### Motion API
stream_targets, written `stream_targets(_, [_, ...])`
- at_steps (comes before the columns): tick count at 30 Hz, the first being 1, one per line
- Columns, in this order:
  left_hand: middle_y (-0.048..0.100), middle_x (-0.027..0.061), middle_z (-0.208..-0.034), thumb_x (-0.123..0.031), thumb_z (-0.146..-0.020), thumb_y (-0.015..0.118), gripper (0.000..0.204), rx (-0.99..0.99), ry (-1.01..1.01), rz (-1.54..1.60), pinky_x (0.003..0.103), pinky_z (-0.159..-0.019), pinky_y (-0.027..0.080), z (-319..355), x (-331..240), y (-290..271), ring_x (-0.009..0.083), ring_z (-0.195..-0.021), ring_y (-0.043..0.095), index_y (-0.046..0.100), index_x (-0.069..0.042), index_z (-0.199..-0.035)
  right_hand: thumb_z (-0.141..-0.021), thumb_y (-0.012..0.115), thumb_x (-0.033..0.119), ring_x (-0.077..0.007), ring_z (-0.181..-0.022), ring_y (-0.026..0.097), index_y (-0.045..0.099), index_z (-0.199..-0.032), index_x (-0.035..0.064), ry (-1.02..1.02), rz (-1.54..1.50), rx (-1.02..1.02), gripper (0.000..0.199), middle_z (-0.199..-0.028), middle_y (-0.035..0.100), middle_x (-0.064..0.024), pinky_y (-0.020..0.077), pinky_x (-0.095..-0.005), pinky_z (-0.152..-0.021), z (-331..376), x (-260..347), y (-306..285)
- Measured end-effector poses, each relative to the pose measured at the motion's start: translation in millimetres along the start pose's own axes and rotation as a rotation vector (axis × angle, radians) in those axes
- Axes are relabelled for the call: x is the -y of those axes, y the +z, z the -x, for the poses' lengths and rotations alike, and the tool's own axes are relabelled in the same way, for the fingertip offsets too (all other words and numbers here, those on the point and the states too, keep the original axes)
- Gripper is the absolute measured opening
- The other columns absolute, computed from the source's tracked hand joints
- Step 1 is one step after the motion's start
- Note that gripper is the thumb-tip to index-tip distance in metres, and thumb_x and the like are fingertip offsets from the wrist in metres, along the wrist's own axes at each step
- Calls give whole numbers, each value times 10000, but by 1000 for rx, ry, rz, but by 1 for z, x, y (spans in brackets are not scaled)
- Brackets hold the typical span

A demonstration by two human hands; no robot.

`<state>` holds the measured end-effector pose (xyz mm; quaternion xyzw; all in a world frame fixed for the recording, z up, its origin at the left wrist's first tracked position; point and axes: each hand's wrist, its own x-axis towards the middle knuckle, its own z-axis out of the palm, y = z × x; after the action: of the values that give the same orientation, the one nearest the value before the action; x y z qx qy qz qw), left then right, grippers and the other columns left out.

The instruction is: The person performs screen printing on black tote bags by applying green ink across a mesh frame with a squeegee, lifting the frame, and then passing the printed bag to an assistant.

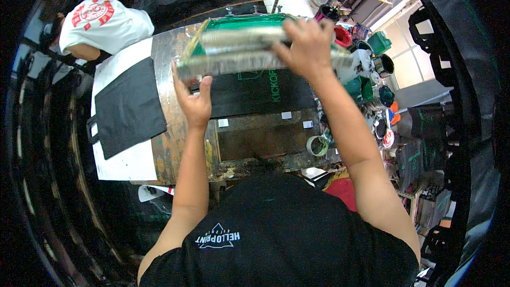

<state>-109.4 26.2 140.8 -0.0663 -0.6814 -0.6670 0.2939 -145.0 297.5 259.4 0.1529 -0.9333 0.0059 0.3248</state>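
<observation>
A screen-printing frame [244, 65] with green ink on its mesh [244, 23] is tilted up over the table, its near bar smeared by motion. My left hand [192, 101] is at the frame's near left corner, its thumb apart from the fingers and the corner between them. Over the frame, the fingers of my right hand [311, 48] curl at the end of a pale, blurred bar that looks like a squeegee [241, 37]. Beneath the frame lies black fabric [239, 95] with green printing, partly hidden.
To the left a black tote bag [130, 109] lies on a white sheet [127, 167]. Ink tubs and a green container [379, 42] crowd the right side. A roll of tape [317, 145] sits at the near right edge. Another person in a white shirt [106, 24] is at the far left.
</observation>
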Motion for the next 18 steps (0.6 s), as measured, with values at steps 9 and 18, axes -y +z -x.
stream_targets(9, [516,321,-1319,-381,-886,747,838,313,-548,-1223,527,-1050,421,109,145,-21,471,-1202,512,369,116,-1445,-921,641,485,-332,-1106,667,708,-1224,100,40,-38,-15,494,-1189,714,-158,493,-471,-946,-77,-57,20])
stream_targets(18, [680,258,-1049,-221,-964,632,276,-53,-413,-582,496,-890,512,45,128,-13,463,-1021,631,638,-6,-1137,-975,524,79,-376,-1115,658,468,-1464,127,-350,181,80,495,-1396,592,-168,563,-439,-901,-138,-164,69])
